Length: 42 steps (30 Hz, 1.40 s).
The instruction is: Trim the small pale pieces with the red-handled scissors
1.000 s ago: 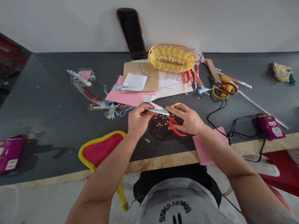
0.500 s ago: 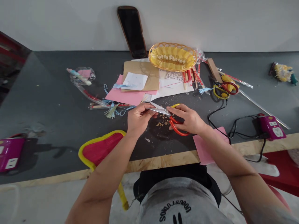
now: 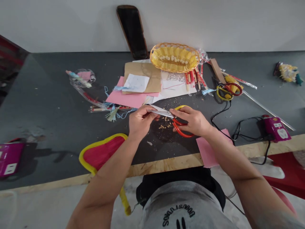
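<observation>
My right hand point(image 3: 194, 120) is closed around the handles of a pair of scissors point(image 3: 183, 129), one loop red and the other yellow. The metal blades point left toward my left hand point(image 3: 140, 121). Its fingers are pinched together at the blade tips, on something small that I cannot make out. Below the blades, small tan crumbs or cut bits point(image 3: 165, 126) lie scattered on the dark tabletop. A red, heart-like piece with a yellow rim point(image 3: 103, 151) lies beside my left forearm.
Behind my hands are pink paper point(image 3: 133, 99), brown paper point(image 3: 155, 76), a yellow basket point(image 3: 174, 66) and a leaning phone point(image 3: 132, 31). More scissors point(image 3: 224, 93) lie right of these. A purple power socket point(image 3: 277, 129) with black cables sits at right, another purple box point(image 3: 10, 159) at left.
The scissor blades have come closer together. My hands stay in nearly the same place, and the whole view has shifted slightly.
</observation>
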Tool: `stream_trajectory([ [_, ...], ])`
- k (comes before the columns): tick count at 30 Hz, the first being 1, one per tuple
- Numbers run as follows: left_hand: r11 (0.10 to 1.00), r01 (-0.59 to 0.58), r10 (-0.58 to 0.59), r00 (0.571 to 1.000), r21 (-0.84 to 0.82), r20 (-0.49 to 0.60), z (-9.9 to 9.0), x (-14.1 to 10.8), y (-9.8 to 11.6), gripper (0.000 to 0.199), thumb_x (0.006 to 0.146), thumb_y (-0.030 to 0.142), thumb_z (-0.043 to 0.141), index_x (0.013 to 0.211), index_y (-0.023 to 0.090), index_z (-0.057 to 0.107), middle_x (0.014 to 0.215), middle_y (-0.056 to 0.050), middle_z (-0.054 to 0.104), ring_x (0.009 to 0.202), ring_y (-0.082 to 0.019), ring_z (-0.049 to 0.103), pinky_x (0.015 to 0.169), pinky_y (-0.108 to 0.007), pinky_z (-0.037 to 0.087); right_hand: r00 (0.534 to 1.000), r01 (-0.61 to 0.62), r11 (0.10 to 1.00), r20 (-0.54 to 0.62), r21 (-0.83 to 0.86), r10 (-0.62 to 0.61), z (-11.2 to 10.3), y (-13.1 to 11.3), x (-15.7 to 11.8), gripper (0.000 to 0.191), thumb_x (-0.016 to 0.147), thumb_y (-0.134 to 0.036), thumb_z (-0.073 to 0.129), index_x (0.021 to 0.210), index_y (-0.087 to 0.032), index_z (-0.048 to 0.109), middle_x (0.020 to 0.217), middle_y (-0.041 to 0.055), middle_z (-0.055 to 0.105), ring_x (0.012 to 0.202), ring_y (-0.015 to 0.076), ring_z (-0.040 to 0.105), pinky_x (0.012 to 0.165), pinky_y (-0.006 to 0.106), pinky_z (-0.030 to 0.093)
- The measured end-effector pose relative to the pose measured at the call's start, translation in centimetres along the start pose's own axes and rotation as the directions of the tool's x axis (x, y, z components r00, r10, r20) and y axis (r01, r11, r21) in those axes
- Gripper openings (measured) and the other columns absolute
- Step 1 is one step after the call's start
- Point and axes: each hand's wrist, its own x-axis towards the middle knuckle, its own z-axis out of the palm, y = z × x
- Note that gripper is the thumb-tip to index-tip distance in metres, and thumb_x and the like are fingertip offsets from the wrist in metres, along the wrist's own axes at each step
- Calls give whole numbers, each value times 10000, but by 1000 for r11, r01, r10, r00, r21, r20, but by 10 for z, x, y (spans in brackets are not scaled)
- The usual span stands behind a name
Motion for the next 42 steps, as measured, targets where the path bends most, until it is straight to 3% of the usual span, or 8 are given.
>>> stream_trajectory([
  [11, 999, 42, -41, 999, -22, 12, 0, -1, 1, 181, 757, 330, 831, 843, 183, 767, 799, -7, 714, 653, -105, 684, 575, -198, 571, 979, -167, 983, -130, -74, 157, -5, 0, 4, 640, 847, -462, 728, 1433, -253, 575, 1236, 114, 653, 1124, 274, 665, 952, 411, 588],
  [15, 998, 7, -8, 1000, 63, 10, -2, 1, 0, 157, 767, 319, 819, 840, 188, 773, 815, -7, 716, 601, -76, 621, 571, -193, 539, 904, -414, 890, -206, -194, 375, -11, 21, 2, 602, 857, -306, 665, 1442, -212, 561, 1267, 156, 653, 1186, 333, 631, 985, 505, 561],
  [19, 995, 81, -83, 996, 58, 44, -2, 0, -3, 171, 796, 326, 796, 910, 199, 781, 756, 3, 699, 542, -67, 599, 541, -189, 521, 851, -524, 804, -209, -280, 482, -15, 39, -2, 577, 858, -243, 637, 1426, -177, 562, 1272, 170, 674, 1172, 351, 628, 1004, 563, 528],
  [23, 993, 116, -117, 990, 15, 81, 0, 0, -4, 206, 796, 338, 795, 953, 205, 779, 720, 10, 662, 562, -81, 620, 533, -189, 541, 880, -475, 805, -209, -355, 427, -17, 39, -3, 404, 886, -229, 631, 1283, -163, 673, 1243, 161, 699, 1168, 335, 607, 1025, 533, 506],
  [27, 988, 157, -155, 984, -11, 91, 3, 0, -2, 228, 764, 342, 813, 929, 189, 773, 720, 4, 668, 590, -96, 645, 545, -201, 577, 945, -291, 905, -243, -310, 221, -6, 21, 4, 302, 991, -250, 520, 1204, -207, 730, 1161, 110, 730, 1103, 282, 593, 1013, 480, 490],
  [30, 979, 205, -201, 975, -24, 96, 5, 0, -2, 257, 747, 344, 819, 938, 181, 766, 746, -2, 688, 606, -100, 660, 573, -212, 598, 985, -139, 966, -127, -216, 114, 13, 3, 14, 307, 1019, -264, 494, 1211, -272, 732, 1115, 67, 742, 1044, 252, 572, 966, 450, 479],
  [35, 976, 213, -208, 973, -46, 97, 5, 0, -3, 264, 757, 330, 803, 971, 183, 753, 761, 8, 671, 619, -97, 664, 585, -216, 606, 983, -164, 945, 39, -281, 182, 37, -12, 25, 325, 1024, -261, 492, 1266, -269, 709, 1202, 81, 727, 1111, 289, 530, 888, 455, 431],
  [42, 978, 197, -190, 978, -71, 89, 5, 0, 0, 247, 762, 327, 795, 956, 180, 752, 758, 0, 662, 613, -104, 665, 564, -221, 601, 982, -189, 966, -22, -176, 188, 37, -1, 23, 263, 988, -209, 517, 1058, -221, 770, 1111, 99, 738, 1037, 276, 570, 898, 457, 484],
])
